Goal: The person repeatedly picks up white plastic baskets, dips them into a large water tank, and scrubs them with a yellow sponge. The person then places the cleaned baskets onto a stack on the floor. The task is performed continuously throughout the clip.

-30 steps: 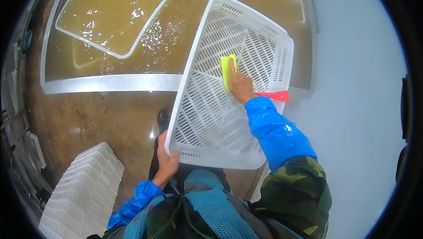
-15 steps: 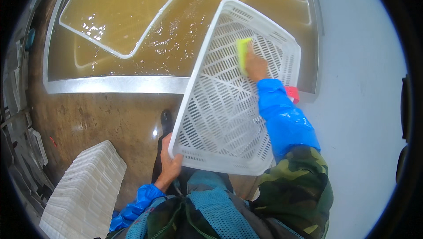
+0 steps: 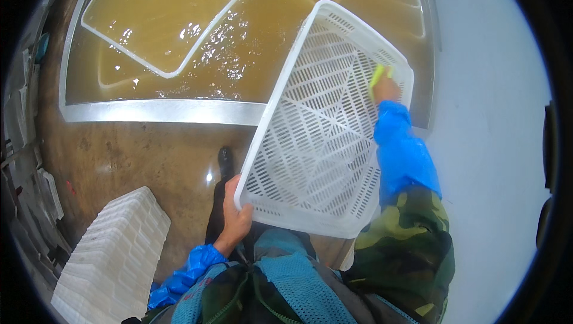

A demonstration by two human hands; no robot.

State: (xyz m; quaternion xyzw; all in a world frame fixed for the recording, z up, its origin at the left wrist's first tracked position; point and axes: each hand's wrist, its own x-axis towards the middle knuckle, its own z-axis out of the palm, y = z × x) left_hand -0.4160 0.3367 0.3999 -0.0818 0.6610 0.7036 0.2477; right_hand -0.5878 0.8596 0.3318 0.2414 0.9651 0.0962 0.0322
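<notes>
A white slotted plastic basket lies tilted before me, its far end over the edge of a metal tank. My left hand is closed on the basket's near left corner, thumb over the rim. Inside the basket, my right hand grips a yellow-green scrubbing pad and presses it near the far right wall. The pad is partly hidden by the fingers. Blue sleeve covers show on both forearms.
The metal tank holds brownish water, with another white basket sunk in it up to its rim. A stack of white baskets stands on the wet brown floor at left. A pale wall-like surface runs along the right.
My right hand has moved the scrubbing pad rightward from the basket's middle to near its right wall. The basket and my left hand have shifted slightly right.
</notes>
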